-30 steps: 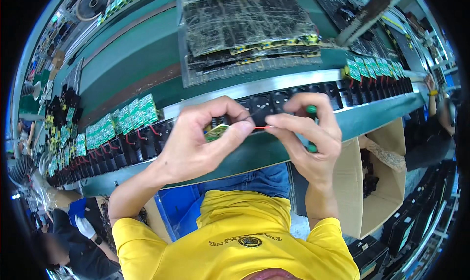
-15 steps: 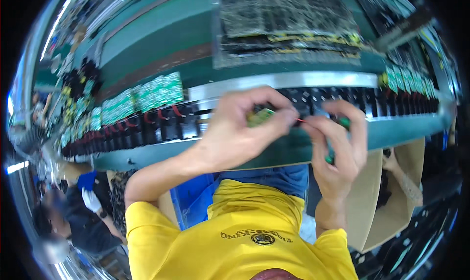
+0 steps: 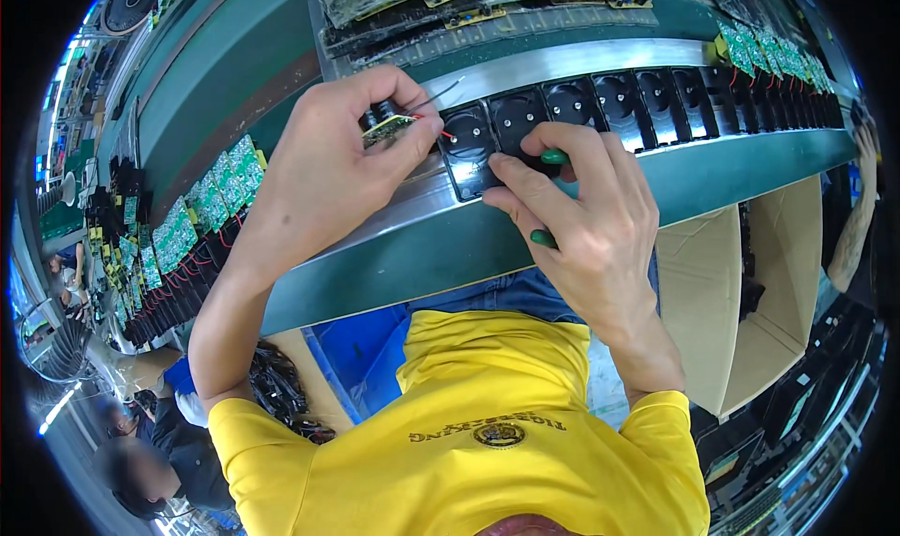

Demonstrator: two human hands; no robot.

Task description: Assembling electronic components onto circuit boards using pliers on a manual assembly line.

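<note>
My left hand (image 3: 328, 161) pinches a small circuit board (image 3: 384, 131) with black cylindrical parts, above the metal rail. A dark wire (image 3: 448, 90) and a short red wire (image 3: 450, 136) stick out past its fingertips. Below and to the right lies the nearest black plastic case (image 3: 471, 169), open side up, in a row along the rail. My right hand (image 3: 595, 208) has its fingertips at this case's right edge. Between its curled fingers show two green handle ends (image 3: 554, 156) of a hand tool; the rest is hidden.
Green circuit boards (image 3: 225, 185) with red wires stand on black cases at left; more boards (image 3: 764, 51) stand at far right. Stacked trays of boards (image 3: 487, 16) lie beyond the metal rail (image 3: 600, 58). A cardboard box (image 3: 698, 302) and blue bin (image 3: 375, 367) sit below the bench edge.
My view has shifted, so the row of cases appears tilted and closer. The hands have moved apart from the red wire they both held; the right fingertips are now at the case.
</note>
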